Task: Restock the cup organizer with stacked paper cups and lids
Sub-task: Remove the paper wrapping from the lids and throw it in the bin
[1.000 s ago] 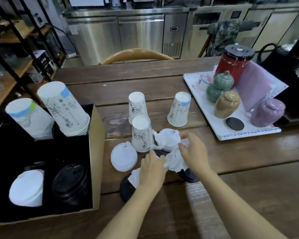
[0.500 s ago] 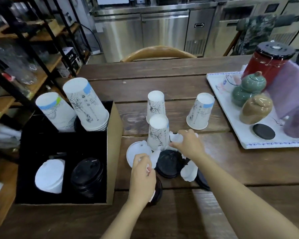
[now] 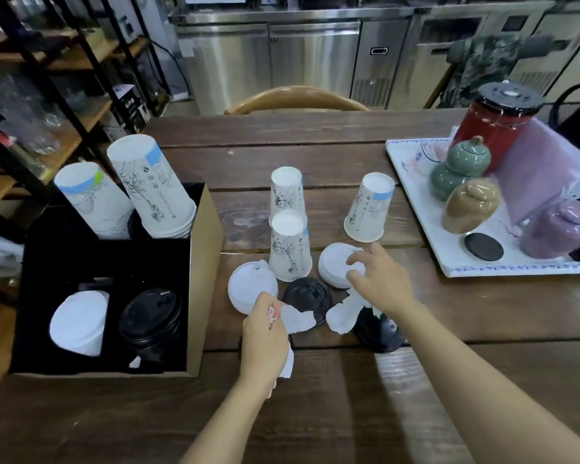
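At the far left of the wooden table (image 3: 349, 152) stands the cup organizer (image 3: 205, 262), a cardboard box with a black inside. In its back compartments two stacks of paper cups lean upside down: a shorter stack (image 3: 92, 199) on the left and a taller stack (image 3: 153, 187) beside it. In its front compartments sit a stack of white lids (image 3: 77, 324) and, to the right of it, a stack of black lids (image 3: 151, 321). Just right of the box, a white lid (image 3: 248, 286) lies flat on the table. The left hand (image 3: 267, 336) is closed around a white lid (image 3: 297, 318), which it pinches by the edge, and more white shows under the palm; I cannot tell if that is a second lid. Behind this hand a black lid (image 3: 307, 294) lies on the table. Three single cups stand upside down: a near cup (image 3: 288, 249), a far cup (image 3: 286, 190) behind it, and a right cup (image 3: 369, 207) well apart from both. The right hand (image 3: 380, 283) is half open, its fingertips (image 3: 352, 261) resting on a white lid stack (image 3: 335, 264), while another white lid (image 3: 344, 313) is tilted under the palm above a dark lid (image 3: 379, 331); if the hand grips it, I cannot tell. At the far right a white tray (image 3: 416, 195) carries a red jar (image 3: 491, 128), a green jar (image 3: 456, 169), a tan jar (image 3: 469, 205) and a purple jar (image 3: 559, 229).
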The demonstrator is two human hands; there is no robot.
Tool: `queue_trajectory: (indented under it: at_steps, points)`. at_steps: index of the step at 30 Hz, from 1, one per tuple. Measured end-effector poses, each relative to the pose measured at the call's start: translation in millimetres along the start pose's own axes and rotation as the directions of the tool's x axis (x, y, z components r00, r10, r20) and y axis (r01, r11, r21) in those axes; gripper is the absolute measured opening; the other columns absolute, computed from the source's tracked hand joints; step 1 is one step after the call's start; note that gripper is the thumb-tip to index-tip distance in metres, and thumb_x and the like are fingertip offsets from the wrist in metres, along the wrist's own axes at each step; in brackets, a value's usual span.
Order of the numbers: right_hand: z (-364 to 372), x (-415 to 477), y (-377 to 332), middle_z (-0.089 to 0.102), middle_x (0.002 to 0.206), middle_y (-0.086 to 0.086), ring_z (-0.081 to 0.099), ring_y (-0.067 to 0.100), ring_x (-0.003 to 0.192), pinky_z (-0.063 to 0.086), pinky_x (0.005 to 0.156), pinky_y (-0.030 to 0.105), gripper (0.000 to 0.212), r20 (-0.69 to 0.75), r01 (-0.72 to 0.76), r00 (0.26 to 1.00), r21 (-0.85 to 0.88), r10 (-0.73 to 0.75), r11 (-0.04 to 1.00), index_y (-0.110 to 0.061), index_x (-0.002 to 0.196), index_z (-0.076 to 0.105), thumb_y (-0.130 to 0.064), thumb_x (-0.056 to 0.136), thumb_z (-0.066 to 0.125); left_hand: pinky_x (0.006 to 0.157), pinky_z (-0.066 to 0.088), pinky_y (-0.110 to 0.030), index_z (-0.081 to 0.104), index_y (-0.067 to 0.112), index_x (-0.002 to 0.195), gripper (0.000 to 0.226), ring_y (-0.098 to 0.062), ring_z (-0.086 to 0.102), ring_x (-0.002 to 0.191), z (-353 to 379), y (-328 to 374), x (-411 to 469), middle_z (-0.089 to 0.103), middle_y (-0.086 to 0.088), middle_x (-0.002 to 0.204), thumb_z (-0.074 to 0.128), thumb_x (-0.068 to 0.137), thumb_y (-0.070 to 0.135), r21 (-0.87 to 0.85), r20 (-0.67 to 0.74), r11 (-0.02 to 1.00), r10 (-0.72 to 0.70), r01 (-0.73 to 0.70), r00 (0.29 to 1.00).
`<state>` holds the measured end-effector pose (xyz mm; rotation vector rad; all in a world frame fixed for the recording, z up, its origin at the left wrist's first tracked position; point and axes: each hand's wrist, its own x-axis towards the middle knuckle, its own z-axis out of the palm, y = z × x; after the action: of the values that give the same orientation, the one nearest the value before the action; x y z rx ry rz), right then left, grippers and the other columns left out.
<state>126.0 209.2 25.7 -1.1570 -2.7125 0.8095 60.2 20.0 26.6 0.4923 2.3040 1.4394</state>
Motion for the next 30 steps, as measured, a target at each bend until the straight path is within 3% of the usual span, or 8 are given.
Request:
queue_trajectory:
  at_steps: [3, 5, 9, 12, 17, 21, 26, 30]
  points:
    - [1.5, -11.8, 7.9, 0.041, 0.127, 0.001, 0.055, 0.026, 0.108, 0.043, 0.080, 0.036, 0.070, 0.160, -0.008, 0.986, -0.200, 0.041, 0.980, -0.016, 0.122, 0.054, -0.065, 0.073, 0.059, 0.049, 0.021, -0.022, 0.032, 0.018, 0.064, 0.037, -0.014, 0.025, 0.057, 10.1, 3.1, -7.0, 0.030, 0.000, 0.061, 0.030, 0.086, -0.012, 0.004, 0.011, 1.000, -0.023, 0.023, 1.000]
    - [5.3, -18.1, 12.8, 0.039, 0.117, 0.002, 0.055, 0.025, 0.101, 0.045, 0.076, 0.036, 0.078, 0.192, 0.006, 0.981, -0.237, 0.041, 0.972, -0.013, 0.116, 0.055, -0.070, 0.064, 0.064, 0.051, 0.021, -0.026, 0.032, 0.018, 0.064, 0.037, -0.015, 0.024, 0.058, 14.4, 1.9, -10.1, 0.030, 0.000, 0.062, 0.031, 0.086, -0.012, 0.007, 0.017, 0.999, -0.034, 0.034, 0.999]
    - [13.9, -25.7, 23.1, 0.039, 0.114, 0.006, 0.052, 0.026, 0.084, 0.047, 0.071, 0.036, 0.045, 0.211, 0.038, 0.977, -0.284, 0.024, 0.958, -0.012, 0.097, 0.054, -0.051, 0.077, 0.064, 0.051, 0.025, -0.024, 0.035, 0.016, 0.069, 0.030, -0.015, 0.028, 0.059, 17.3, 0.8, -16.7, 0.033, -0.001, 0.064, 0.035, 0.087, -0.008, 0.012, 0.030, 0.999, -0.042, 0.042, 0.999]
    - [18.1, -29.7, 26.7, 0.042, 0.108, 0.005, 0.053, 0.026, 0.082, 0.044, 0.069, 0.032, 0.020, 0.155, 0.060, 0.987, -0.163, -0.034, 0.985, -0.009, 0.093, 0.059, -0.028, 0.086, 0.057, 0.051, 0.026, -0.022, 0.038, 0.013, 0.071, 0.027, -0.013, 0.030, 0.059, 14.7, 1.5, -23.8, 0.034, 0.000, 0.065, 0.036, 0.090, -0.006, -0.002, 0.028, 0.999, -0.049, 0.049, 0.998]
    - [10.2, -30.8, 23.3, 0.037, 0.078, -0.002, 0.039, 0.020, 0.069, 0.028, 0.056, 0.029, 0.023, 0.005, 0.075, 0.997, 0.152, -0.077, 0.985, -0.008, 0.063, 0.041, -0.008, 0.082, 0.054, 0.051, 0.027, -0.021, 0.038, 0.016, 0.071, 0.029, -0.011, 0.032, 0.059, 2.4, 0.8, -36.8, 0.036, 0.000, 0.065, 0.035, 0.091, -0.005, -0.021, -0.034, 0.996, -0.089, 0.088, 0.995]
    - [4.9, -41.8, 6.3, 0.038, 0.061, 0.003, 0.033, 0.020, 0.061, 0.024, 0.052, 0.032, 0.024, -0.084, 0.040, 0.996, 0.294, -0.016, 0.955, -0.011, 0.063, 0.037, -0.008, 0.082, 0.051, 0.054, 0.026, -0.024, 0.038, 0.012, 0.074, 0.023, -0.014, 0.030, 0.060, -10.8, -2.9, -46.6, 0.033, 0.000, 0.067, 0.035, 0.088, -0.006, -0.058, -0.083, 0.993, -0.111, 0.106, 0.990]
    - [9.0, -76.4, -39.2, 0.043, 0.071, -0.004, 0.037, 0.013, 0.062, 0.031, 0.055, 0.020, 0.012, -0.010, 0.124, 0.991, 0.461, -0.134, 0.879, -0.012, 0.088, 0.042, -0.015, 0.087, 0.053, 0.061, 0.038, -0.016, 0.046, 0.013, 0.095, 0.008, -0.009, 0.046, 0.071, -34.5, -0.9, -58.3, 0.046, 0.007, 0.080, 0.052, 0.090, 0.010, -0.159, -0.153, 0.987, -0.036, 0.011, 0.988]
    - [33.2, -102.6, -77.9, 0.058, 0.103, 0.008, 0.050, 0.019, 0.092, 0.033, 0.065, 0.013, 0.015, 0.042, 0.187, 0.972, 0.451, -0.230, 0.873, -0.006, 0.097, 0.056, -0.010, 0.083, 0.058, 0.058, 0.037, -0.004, 0.053, 0.014, 0.088, 0.011, -0.004, 0.049, 0.072, -67.5, -14.2, -76.7, 0.054, 0.007, 0.081, 0.061, 0.088, 0.021, -0.192, -0.202, 0.980, 0.005, -0.045, 0.979]
